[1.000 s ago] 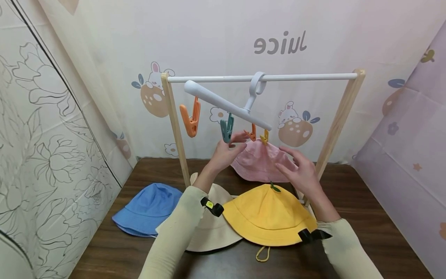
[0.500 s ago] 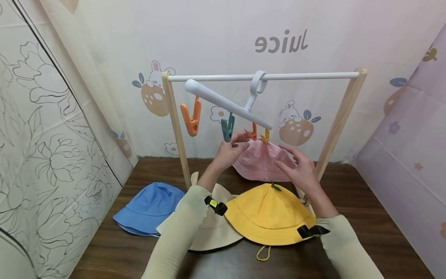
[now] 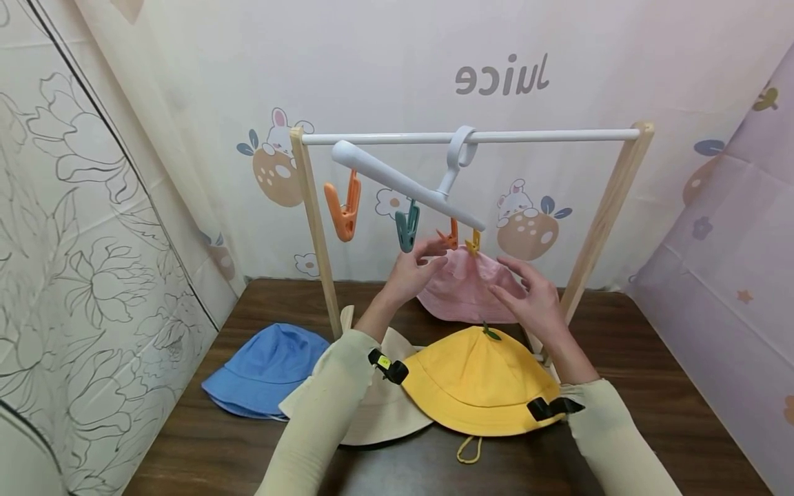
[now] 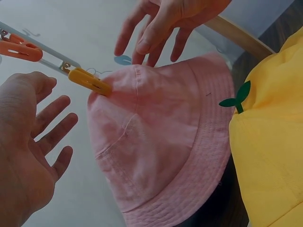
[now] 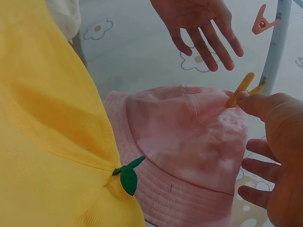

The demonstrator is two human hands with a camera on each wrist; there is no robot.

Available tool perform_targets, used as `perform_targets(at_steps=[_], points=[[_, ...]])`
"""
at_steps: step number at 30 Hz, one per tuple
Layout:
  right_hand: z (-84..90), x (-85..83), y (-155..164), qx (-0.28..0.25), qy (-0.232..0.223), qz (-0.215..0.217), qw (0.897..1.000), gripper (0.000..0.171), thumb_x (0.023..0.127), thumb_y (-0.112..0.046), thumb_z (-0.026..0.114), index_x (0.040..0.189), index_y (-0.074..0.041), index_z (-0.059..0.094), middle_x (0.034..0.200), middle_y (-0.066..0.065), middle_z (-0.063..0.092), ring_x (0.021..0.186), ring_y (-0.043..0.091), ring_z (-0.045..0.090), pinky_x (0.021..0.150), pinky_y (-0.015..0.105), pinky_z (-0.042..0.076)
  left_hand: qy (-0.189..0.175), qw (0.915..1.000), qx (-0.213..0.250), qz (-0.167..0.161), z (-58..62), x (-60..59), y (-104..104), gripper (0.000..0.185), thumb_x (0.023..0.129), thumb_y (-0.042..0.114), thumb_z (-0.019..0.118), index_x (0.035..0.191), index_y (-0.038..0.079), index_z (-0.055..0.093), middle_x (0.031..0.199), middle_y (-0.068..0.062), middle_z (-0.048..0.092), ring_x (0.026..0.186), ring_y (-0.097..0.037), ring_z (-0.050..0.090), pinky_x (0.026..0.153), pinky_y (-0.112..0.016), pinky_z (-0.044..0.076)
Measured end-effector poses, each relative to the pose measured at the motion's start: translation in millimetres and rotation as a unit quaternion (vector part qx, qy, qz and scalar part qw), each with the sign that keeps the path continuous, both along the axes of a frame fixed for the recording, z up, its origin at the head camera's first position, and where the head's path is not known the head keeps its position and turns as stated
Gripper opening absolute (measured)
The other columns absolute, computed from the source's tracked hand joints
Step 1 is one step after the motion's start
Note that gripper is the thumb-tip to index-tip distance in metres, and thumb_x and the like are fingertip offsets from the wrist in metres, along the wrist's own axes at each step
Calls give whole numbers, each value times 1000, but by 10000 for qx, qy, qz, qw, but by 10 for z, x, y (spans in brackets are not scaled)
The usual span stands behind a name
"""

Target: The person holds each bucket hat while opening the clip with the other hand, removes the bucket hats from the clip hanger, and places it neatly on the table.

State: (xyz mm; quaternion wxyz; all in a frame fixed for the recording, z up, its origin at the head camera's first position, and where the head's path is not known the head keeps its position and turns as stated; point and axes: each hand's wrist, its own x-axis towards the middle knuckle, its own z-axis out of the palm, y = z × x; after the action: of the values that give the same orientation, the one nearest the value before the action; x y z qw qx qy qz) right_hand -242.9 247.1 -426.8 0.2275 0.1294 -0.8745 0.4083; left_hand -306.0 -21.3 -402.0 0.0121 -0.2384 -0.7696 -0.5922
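Note:
A pink bucket hat (image 4: 151, 132) hangs by its crown from the yellow clip (image 4: 90, 82) near one end of the white hanger (image 3: 403, 184). My left hand (image 3: 414, 275) is at the left of the hat, fingers spread and relaxed, just under the green clip (image 3: 406, 227) and the inner orange clip (image 3: 450, 235). On the other side of the hat my right hand (image 3: 535, 300) is held with fingers loosely bent, nothing in them. Between the two hands the hat hangs tilted, and in the right wrist view the right thumb overlaps the clip's lower end.
The hanger hooks over the white rail (image 3: 558, 135) of a wooden-legged rack, with another orange clip (image 3: 343, 210) at its near end. In front lie a yellow hat (image 3: 484, 386) with a green sprout, a cream hat (image 3: 378, 413) and a blue hat (image 3: 267, 372) on the dark wooden table (image 3: 657, 413).
My left hand has shifted slightly right toward the pink hat. The right hand has barely moved, and the hat stays hanging from the yellow clip.

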Motion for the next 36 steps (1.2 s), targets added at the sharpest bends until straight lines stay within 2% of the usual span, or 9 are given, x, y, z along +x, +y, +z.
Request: perform_targets(at_steps=[11, 21, 33, 34, 36], points=[[-43, -32, -3, -127, -155, -20, 9998, 57, 101, -9, 84, 153, -2, 64, 157, 29, 65, 146, 53, 61, 119, 78, 48, -78, 10000, 23, -6, -39, -18, 31, 47, 114, 25, 67, 159, 17, 62, 158, -11, 70, 150, -31, 64, 130, -56, 47], [-78, -43, -34, -250, -233, 10, 9994, 55, 103, -12, 83, 154, -3, 64, 156, 27, 67, 143, 50, 64, 116, 74, 53, -352, 9993, -109, 58, -38, 3, 69, 43, 114, 28, 67, 156, 21, 63, 159, -9, 69, 153, -30, 61, 133, -54, 46], [-106, -82, -66, -102, -238, -13, 9997, 55, 103, -14, 83, 154, -3, 64, 147, 27, 73, 131, 46, 71, 110, 69, 59, -284, 9995, -52, 108, -43, -4, 104, 43, 113, 31, 70, 153, 16, 66, 155, -12, 71, 150, -33, 61, 132, -56, 46], [-114, -90, -67, -77, -228, -29, 9997, 55, 103, -14, 83, 154, -3, 65, 146, 27, 74, 130, 45, 72, 109, 67, 60, -255, 9996, -49, 111, -43, -3, 105, 43, 113, 30, 70, 153, 16, 66, 155, -12, 71, 150, -33, 62, 132, -57, 46], [-129, -105, -64, -62, -203, -34, 9998, 55, 103, -14, 84, 153, -3, 66, 145, 27, 75, 128, 44, 73, 106, 48, 65, -196, 9997, -39, 112, -46, -3, 105, 42, 113, 29, 70, 152, 15, 67, 154, -13, 72, 150, -34, 62, 132, -57, 47]])
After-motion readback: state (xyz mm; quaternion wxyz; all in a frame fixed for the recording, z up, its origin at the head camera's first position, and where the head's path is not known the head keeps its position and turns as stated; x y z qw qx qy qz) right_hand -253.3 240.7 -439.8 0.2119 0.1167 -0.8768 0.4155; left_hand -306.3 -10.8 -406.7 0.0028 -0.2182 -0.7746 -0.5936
